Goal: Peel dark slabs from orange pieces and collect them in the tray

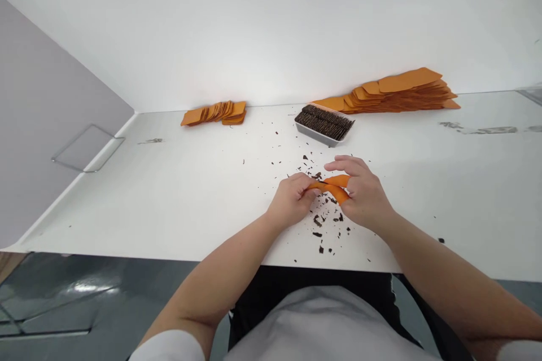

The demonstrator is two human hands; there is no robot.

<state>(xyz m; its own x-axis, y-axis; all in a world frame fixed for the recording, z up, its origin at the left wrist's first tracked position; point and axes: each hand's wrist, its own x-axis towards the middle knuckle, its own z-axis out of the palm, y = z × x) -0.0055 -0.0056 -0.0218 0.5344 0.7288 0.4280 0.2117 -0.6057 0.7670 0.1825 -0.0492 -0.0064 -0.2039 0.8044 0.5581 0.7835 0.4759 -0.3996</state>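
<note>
Both my hands hold a small orange paper envelope [337, 194] low over the white table. At its left end, the thumb and fingers of my left hand [292, 198] pinch it closed. My right hand [364, 192] grips the other end, where the paper parts into two flaps; its index finger reaches out beyond the paper. A thin dark edge shows between the layers, mostly hidden. Just beyond my hands stands a plastic tray [311, 133] filled with rows of thin dark brown pieces [324, 121].
Dark crumbs [317, 220] lie scattered on the white table [190, 197] around my hands. Against the wall rest a larger stack of orange envelopes [398, 93] on the right and a smaller stack [215, 113] on the left. A bent metal wire frame [88, 148] is at far left.
</note>
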